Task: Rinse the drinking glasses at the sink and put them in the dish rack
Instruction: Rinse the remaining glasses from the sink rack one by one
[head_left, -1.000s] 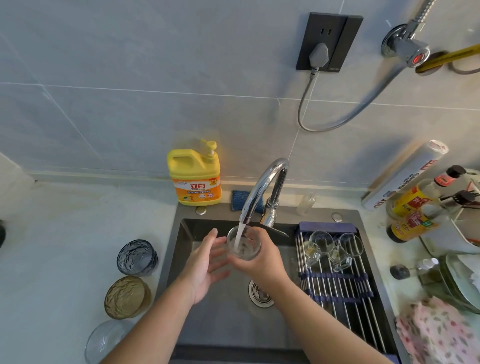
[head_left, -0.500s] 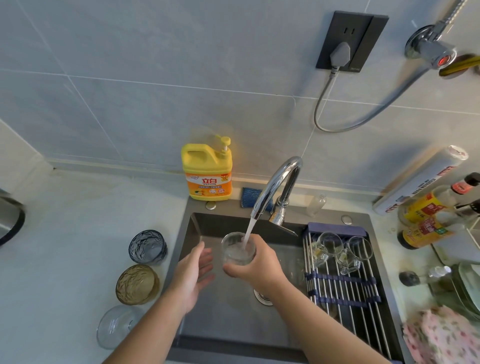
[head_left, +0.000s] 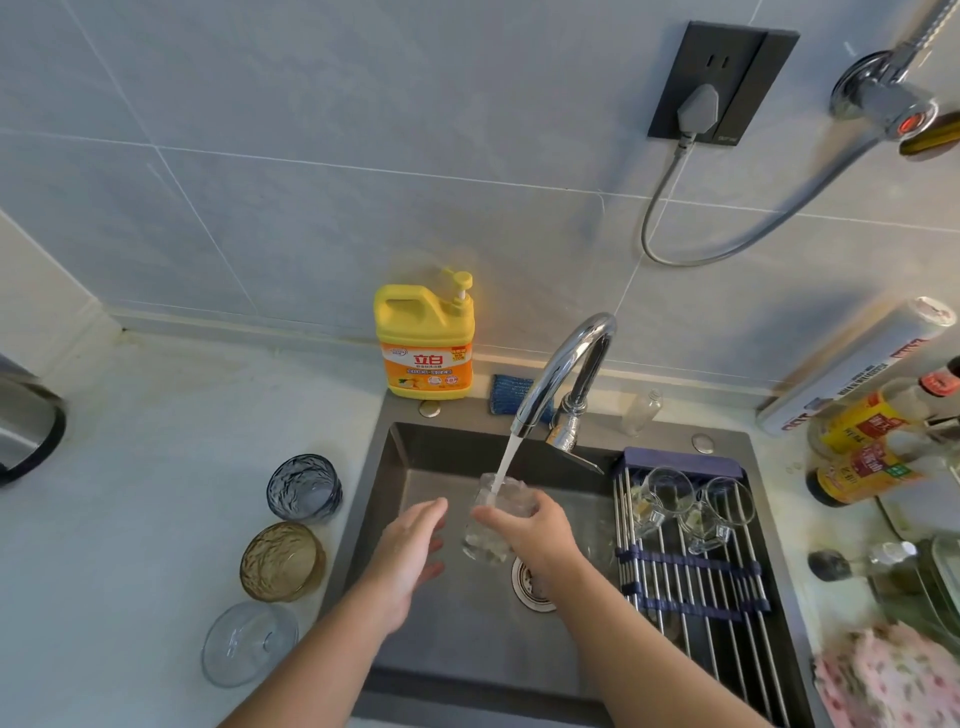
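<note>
head view: right hand (head_left: 540, 535) grips clear cylindrical glass (head_left: 493, 519).

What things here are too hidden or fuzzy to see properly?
All in the head view:
- Clear glass: blurred by the running water, and the right hand wraps one side, so how full it is cannot be told.
- Sink drain: partly covered by that hand's wrist.
- Shiny metal object: cut off by the left edge.
- Pink flowery cloth: cut off by the bottom-right corner.
- Sauce bottles: labels too small to read.
</note>
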